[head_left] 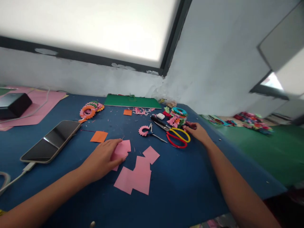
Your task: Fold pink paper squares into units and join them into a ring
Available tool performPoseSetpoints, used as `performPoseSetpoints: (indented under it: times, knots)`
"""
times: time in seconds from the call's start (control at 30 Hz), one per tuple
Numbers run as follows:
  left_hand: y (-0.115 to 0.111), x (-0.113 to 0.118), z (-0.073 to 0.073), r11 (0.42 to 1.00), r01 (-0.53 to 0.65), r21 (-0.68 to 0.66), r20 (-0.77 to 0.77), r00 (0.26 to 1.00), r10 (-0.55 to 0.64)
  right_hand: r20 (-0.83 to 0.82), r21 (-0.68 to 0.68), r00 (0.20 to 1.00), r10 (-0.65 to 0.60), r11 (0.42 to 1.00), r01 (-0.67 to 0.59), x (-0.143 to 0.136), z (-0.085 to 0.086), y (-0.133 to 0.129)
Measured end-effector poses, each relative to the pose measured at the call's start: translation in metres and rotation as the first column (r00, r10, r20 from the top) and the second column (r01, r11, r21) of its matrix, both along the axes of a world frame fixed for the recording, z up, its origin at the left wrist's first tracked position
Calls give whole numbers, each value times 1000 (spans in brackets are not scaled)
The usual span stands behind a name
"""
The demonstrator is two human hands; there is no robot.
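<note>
My left hand [104, 156] lies low over the table, its thumb and fingers around pink paper pieces [122, 148]. Several more pink paper squares [141, 174] overlap just right of it. At the right, my right hand [196, 131] has curled fingers beside a pile of colourful cut paper [175, 118]; what they hold, if anything, is hidden. Scissors [174, 133] with one yellow and one red handle lie close to that hand. Left of them are a drawing compass [152, 133] and a pink notched paper ring [143, 130].
A phone [52, 141] on a cable lies left, near orange paper squares [99, 136] and zigzag-edged paper rings [87, 111]. A green board [133, 101], paper scraps [142, 111] and a white case [161, 116] are farther back. A black box [14, 104] sits on pink sheets [45, 103].
</note>
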State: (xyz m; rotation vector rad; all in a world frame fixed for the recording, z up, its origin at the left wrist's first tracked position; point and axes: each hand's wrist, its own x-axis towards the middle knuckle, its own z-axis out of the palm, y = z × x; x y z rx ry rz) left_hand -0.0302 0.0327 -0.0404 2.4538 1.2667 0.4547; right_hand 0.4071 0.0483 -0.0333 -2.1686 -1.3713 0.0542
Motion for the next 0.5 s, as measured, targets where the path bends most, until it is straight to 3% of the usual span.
performPoseSetpoints:
  times: [0.2,0.5]
  knots:
    - [-1,0,-2,1000,-9,12,13,1000,8,-73,-1,995,64,998,-64,13,-15,4]
    - [0,-2,5,999,-18,-37,5,1000,18,-48,55,999,20,998,-17,16,-10,1]
